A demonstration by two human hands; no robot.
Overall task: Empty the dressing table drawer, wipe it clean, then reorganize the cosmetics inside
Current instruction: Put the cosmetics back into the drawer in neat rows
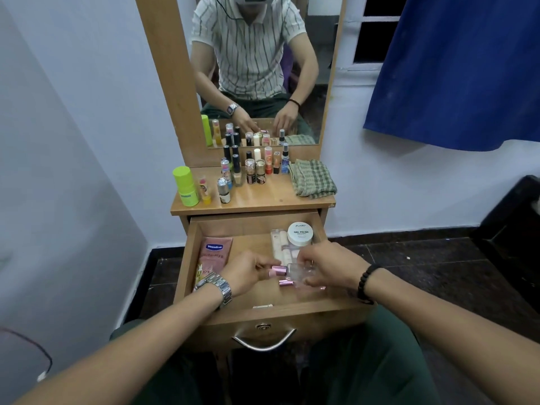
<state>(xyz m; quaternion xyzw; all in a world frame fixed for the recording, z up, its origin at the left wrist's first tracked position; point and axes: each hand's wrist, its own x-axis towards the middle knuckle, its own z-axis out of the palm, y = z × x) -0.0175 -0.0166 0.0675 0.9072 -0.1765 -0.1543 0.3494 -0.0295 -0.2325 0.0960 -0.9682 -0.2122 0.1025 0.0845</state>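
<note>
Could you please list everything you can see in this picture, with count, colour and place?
Drawer: one, wooden, pulled open below the tabletop.
Vaseline sachet: one, pink, drawer's left side.
Nail polish remover tub: one, white lid, drawer's back right corner.
Clear pack of tubes: one, pale contents, left of the tub.
Pink-capped bottles: two, clear with pink caps, mid-drawer between the hands.
Green bottle: one, lime, tabletop's left end.
Small bottles and lipsticks: over a dozen, mixed colours, tabletop middle.
Checked cloth: one, green, folded at tabletop's right.
Mirror: one, wood-framed, above.
Curtain: one, blue, right wall.
Left hand: pinches the upper bottle's cap.
Right hand: holds the bottle's body.
</note>
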